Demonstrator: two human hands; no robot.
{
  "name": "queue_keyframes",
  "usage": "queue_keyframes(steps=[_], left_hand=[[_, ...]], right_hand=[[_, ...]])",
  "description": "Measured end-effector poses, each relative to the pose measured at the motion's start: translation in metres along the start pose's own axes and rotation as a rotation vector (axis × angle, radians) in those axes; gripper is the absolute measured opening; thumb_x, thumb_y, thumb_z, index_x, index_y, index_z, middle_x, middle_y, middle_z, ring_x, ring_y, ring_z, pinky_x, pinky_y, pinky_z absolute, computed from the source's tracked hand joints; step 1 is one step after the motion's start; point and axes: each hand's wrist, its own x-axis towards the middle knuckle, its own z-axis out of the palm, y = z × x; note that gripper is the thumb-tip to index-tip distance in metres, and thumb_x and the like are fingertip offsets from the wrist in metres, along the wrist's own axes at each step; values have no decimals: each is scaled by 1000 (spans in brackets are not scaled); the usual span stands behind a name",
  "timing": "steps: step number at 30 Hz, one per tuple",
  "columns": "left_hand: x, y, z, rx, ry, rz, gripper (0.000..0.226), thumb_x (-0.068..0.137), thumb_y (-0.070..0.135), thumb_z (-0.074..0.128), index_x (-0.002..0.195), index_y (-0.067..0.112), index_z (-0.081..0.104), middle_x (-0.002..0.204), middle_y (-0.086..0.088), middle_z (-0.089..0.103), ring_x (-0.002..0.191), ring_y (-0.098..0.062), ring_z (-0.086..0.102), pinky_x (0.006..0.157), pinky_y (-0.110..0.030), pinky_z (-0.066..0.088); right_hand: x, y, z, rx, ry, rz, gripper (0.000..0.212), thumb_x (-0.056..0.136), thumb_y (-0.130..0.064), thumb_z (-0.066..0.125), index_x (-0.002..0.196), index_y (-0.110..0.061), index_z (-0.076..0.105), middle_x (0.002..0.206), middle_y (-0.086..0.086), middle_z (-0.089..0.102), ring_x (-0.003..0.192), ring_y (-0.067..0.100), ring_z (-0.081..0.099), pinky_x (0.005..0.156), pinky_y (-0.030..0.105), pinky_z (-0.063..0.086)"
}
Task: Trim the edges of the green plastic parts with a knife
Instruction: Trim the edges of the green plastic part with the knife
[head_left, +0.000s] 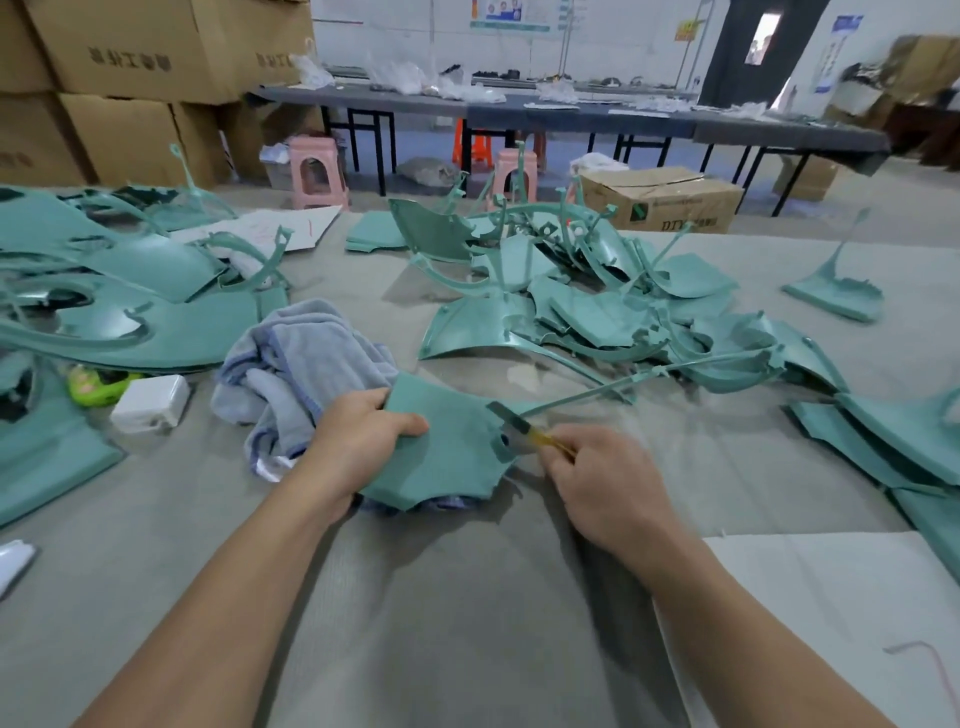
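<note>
- The left hand (363, 441) grips 1 green part (447, 452); the right hand (597, 478) holds the knife (524, 428) at its edge.
- A big pile of parts (597, 301) seems to wait, so much work is left.

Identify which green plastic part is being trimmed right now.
The flat green part nearest the camera: the left hand grips it while the right hand holds the knife against its edge. The others lie untouched.
</note>
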Motion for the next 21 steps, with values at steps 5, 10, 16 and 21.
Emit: queue_keyframes(steps=[5, 10, 16, 21], left_hand=[[0, -6, 3, -16, 40, 22, 12, 76, 26, 76, 88, 23, 77, 79, 5, 78, 74, -22, 75, 73, -43, 62], [5, -7, 5, 60, 106, 64, 17, 92, 33, 70, 81, 21, 72, 67, 14, 73, 55, -4, 69, 49, -21, 47], [0, -3, 7, 64, 138, 75, 24, 96, 36, 64, 80, 19, 72, 65, 17, 72, 55, -2, 67, 46, -19, 45], [-2, -2, 6, 60, 117, 60, 20, 94, 33, 65, 84, 19, 74, 73, 6, 76, 64, -14, 72, 55, -27, 53]], right_hand=[[4, 7, -7, 220, 77, 29, 35, 98, -37, 57, 66, -24, 62, 54, -6, 55, 49, 6, 49, 51, 30, 39], [8, 10, -8, 45, 91, 89, 30, 97, -36, 57, 71, -22, 64, 58, -7, 60, 57, 13, 55, 56, 33, 44], [6, 6, -8, 208, -139, -91, 28, 94, -30, 65, 72, -13, 64, 61, 3, 58, 54, 9, 48, 60, 37, 44], [15, 20, -19, 275, 47, 66, 33, 95, -24, 64, 68, -6, 61, 53, -3, 49, 51, 14, 43, 55, 36, 37]])
